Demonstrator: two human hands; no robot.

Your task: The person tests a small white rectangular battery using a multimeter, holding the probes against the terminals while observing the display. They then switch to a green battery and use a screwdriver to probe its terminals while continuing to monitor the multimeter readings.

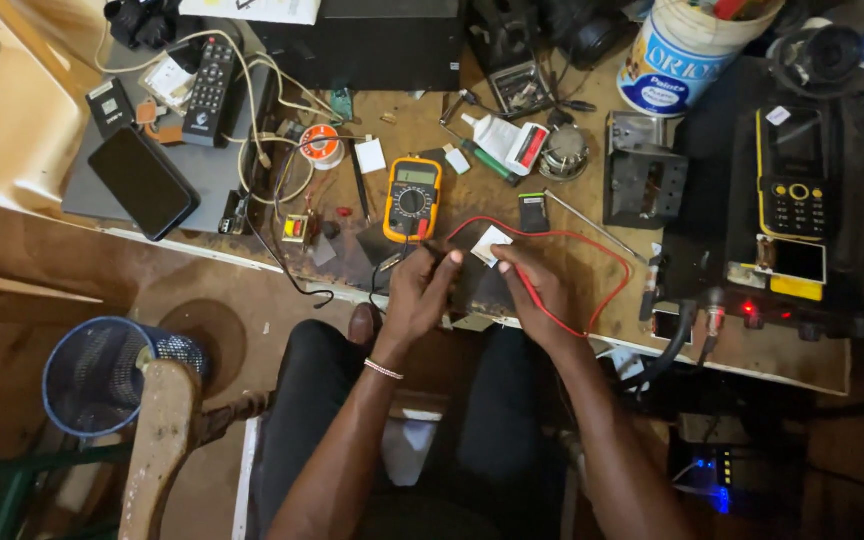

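At centre frame the left hand (422, 290) pinches a black probe (430, 245), fingers curled narrow around it, tip pointing up toward the yellow multimeter (412, 198) just above. The right hand (532, 285) grips the red probe (530, 288) between thumb and fingers, its red lead (607, 270) looping off to the right and back. Between the hands, at the tabletop (572, 300) edge, lies a dark flat piece (482, 290) with a small white tag (492, 243) above it.

The probes could slip off the piece or touch each other, since both tips work close together. The red lead could snag the clutter nearby.

Both forearms rise from the bottom of the frame, converging, wrists bent inward, a bracelet (384, 369) on the left.
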